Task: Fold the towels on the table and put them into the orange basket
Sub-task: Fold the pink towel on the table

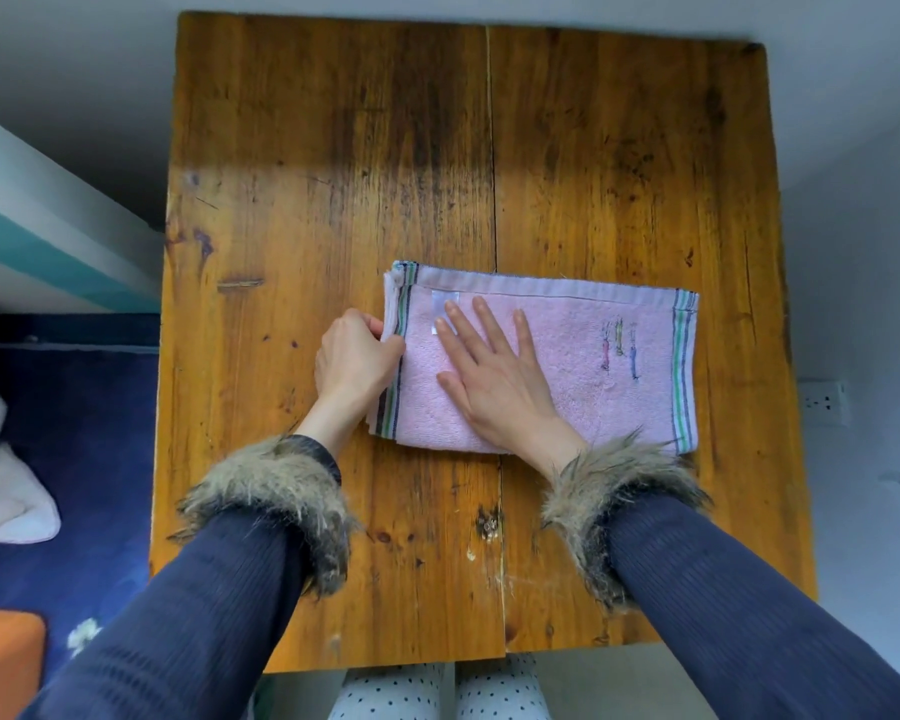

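The right hand (pixel 494 379) lay flat on the folded pink terry towel with striped ends (pixel 567 356), palm down, its fingers straight and spread, the fingertips reaching a small white label (pixel 445 311) sewn near the towel's left far corner. The left hand (pixel 357 358) sat at the towel's left edge with its fingers curled round the stacked layers there, gripping them beside the green and dark stripes. Both wrists came out of dark blue ribbed sleeves with shaggy grey-brown fur cuffs (pixel 276 504).

The towel rested on the worn orange-brown wooden plank table (pixel 333 148), slightly right of its middle and toward the near half, lying across the seam between two boards. Small coloured embroidery (pixel 619 348) showed on its right part.

At the lower left corner of the view, off the table, a piece of an orange object (pixel 1 662) was visible over a dark blue floor covering (pixel 74 433); whether it was the basket could not be told. A white cloth (pixel 6 491) lay further up on the left. A white wall socket (pixel 822 402) sat at the right.
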`<state>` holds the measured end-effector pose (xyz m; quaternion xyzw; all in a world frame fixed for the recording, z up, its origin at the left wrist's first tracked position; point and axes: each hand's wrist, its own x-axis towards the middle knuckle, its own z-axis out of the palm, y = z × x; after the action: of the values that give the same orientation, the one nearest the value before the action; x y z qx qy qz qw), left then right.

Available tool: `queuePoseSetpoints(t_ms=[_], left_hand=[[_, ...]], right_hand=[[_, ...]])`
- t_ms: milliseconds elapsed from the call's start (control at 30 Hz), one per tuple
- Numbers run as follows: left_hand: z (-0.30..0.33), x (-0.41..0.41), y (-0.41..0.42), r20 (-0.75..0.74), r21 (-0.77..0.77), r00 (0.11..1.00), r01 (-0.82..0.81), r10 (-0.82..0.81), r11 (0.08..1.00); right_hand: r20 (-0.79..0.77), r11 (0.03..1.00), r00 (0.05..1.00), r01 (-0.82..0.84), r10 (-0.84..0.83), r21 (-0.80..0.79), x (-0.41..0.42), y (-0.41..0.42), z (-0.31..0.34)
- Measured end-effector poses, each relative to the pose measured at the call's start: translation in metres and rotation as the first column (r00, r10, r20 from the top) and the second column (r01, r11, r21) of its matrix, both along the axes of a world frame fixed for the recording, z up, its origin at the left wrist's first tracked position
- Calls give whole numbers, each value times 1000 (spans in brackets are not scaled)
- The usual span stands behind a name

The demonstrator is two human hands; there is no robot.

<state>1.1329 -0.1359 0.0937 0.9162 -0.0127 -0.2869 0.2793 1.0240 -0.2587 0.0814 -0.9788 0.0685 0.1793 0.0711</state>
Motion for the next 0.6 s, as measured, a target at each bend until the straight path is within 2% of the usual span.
queuePoseSetpoints(t_ms=[100,200,267,400,500,600], left_hand=[[10,1,3,-104,-106,994,-57,46,993],[29,1,5,-380,-258,917,-229,119,939],[41,0,3,-442,-323,893,-250,88,913],[68,-10,-14,-358,-416,933,-173,13,893],[83,-24,-38,-274,-460,961,-91,-43,883],[89,-42,-70,-185,-464,977,13,-111,886]], right_hand=[[-7,1000,1000,-2,2,9,1,-1,3],[-40,999,999,0,2,38,1,-4,9],[-46,995,999,27,-23,99,0,-7,17],[4,958,990,136,-141,254,-20,-24,41],[42,895,949,280,-313,347,-50,-48,53],[109,852,907,333,-406,403,-80,-74,54]])
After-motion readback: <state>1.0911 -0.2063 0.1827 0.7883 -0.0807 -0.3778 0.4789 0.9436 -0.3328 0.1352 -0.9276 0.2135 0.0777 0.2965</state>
